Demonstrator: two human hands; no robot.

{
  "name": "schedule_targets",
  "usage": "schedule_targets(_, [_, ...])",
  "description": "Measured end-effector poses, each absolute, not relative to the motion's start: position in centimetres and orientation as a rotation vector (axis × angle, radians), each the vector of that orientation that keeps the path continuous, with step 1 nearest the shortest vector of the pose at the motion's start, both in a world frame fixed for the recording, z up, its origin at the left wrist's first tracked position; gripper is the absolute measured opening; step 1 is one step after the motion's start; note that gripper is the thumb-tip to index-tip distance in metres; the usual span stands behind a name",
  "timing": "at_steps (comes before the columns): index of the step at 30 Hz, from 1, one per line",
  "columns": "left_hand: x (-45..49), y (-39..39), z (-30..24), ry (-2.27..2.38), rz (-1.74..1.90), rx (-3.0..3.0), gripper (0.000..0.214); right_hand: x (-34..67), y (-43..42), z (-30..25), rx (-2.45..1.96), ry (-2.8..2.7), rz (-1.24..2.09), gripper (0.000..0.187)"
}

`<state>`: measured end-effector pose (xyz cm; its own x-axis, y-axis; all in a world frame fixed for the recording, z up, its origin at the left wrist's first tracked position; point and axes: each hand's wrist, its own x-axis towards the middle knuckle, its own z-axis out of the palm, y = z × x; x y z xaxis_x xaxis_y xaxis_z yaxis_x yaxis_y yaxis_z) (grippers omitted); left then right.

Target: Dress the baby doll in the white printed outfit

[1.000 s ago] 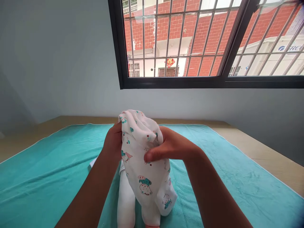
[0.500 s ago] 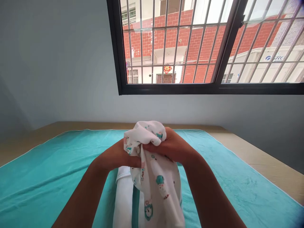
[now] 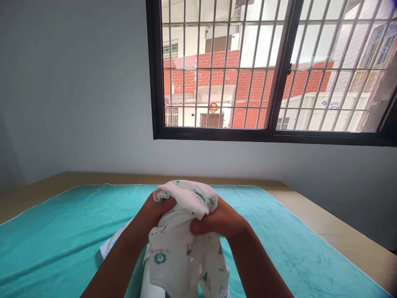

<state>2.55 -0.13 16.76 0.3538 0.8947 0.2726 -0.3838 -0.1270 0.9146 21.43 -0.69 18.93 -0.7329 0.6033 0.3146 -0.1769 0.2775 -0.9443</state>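
Note:
My left hand (image 3: 158,211) grips a bunched white garment (image 3: 176,240) printed with small green and red cartoon figures. On the other side my right hand (image 3: 217,219) is closed round the same fabric, its thumb lying across the front. The gathered top is raised between both hands, while the lower part hangs down in front of me. Behind it, partly hidden, a plain white cloth item (image 3: 149,285) lies on the turquoise sheet (image 3: 71,231). Beyond my left forearm a pale printed piece of fabric (image 3: 108,246) shows; whether it belongs to the garment I cannot tell.
The turquoise sheet covers most of a light wooden surface (image 3: 335,236) that shows round its edges. A grey wall (image 3: 77,95) rises behind it, with a black-framed window (image 3: 214,134) and metal bars.
My view has tilted up and turned slightly right. The garment's gathered top has spread wider between my hands, which have moved a little apart. Printed fabric now shows beyond my left forearm.

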Motion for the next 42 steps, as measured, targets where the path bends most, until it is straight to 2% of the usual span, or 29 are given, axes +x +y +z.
schedule_targets(4, [2.1,-0.7,16.6,0.472,1.062,1.39,0.049,20.6,-0.5,17.7,-0.369,-1.641,1.573,0.045])
schedule_targets(7, [1.8,-1.5,16.8,0.587,1.078,1.396,0.053,19.8,-0.8,17.9,-0.511,-1.7,1.415,0.044])
schedule_targets(10, [2.0,-1.7,17.3,0.651,1.241,1.27,0.044,19.7,-0.9,18.5,-0.649,-1.737,1.263,0.042])
schedule_targets(13, [2.7,-1.6,17.7,0.602,1.377,1.114,0.034,20.3,-0.7,18.8,-0.583,-1.893,1.366,0.047])
schedule_targets(16, [3.2,-1.6,17.8,0.598,1.385,1.056,0.035,20.5,-0.8,18.8,-0.566,-2.095,1.397,0.049])
schedule_targets(19, [2.9,-1.5,17.7,0.626,1.32,1.16,0.041,20.1,-0.9,18.7,-0.736,-1.874,1.318,0.043])
schedule_targets(24, [1.9,-2.0,18.5,0.759,1.074,1.634,0.047,19.0,-0.2,18.3,-0.732,-1.47,1.372,0.026])
schedule_targets(27, [2.2,-2.7,19.4,0.944,0.947,1.72,0.039,18.5,0.1,18.0,-0.839,-1.533,1.156,0.014])
schedule_targets(30, [2.9,-3.0,19.7,0.855,0.897,1.739,0.032,18.2,0.2,17.8,-1.006,-1.631,0.784,0.015])
schedule_targets(32, [3.1,-3.0,19.5,0.835,0.957,1.712,0.034,18.3,0.1,17.8,-1.022,-1.648,0.688,0.013])
schedule_targets(35, [3.2,-3.1,19.4,0.982,1.104,1.64,0.033,18.6,-0.1,18.0,-0.886,-1.628,0.923,0.014])
schedule_targets(38, [2.9,-3.2,19.5,1.0,1.173,1.606,0.033,19.3,-0.3,18.4,-0.769,-1.627,1.256,0.03])
schedule_targets(40, [2.7,-3.0,19.4,1.018,1.221,1.612,0.033,19.9,-0.4,18.7,-0.754,-1.726,1.325,0.036])
schedule_targets(42, [2.6,-2.6,19.0,1.076,1.32,1.64,0.024,20.3,-0.6,19.0,-0.789,-1.865,1.276,0.039])
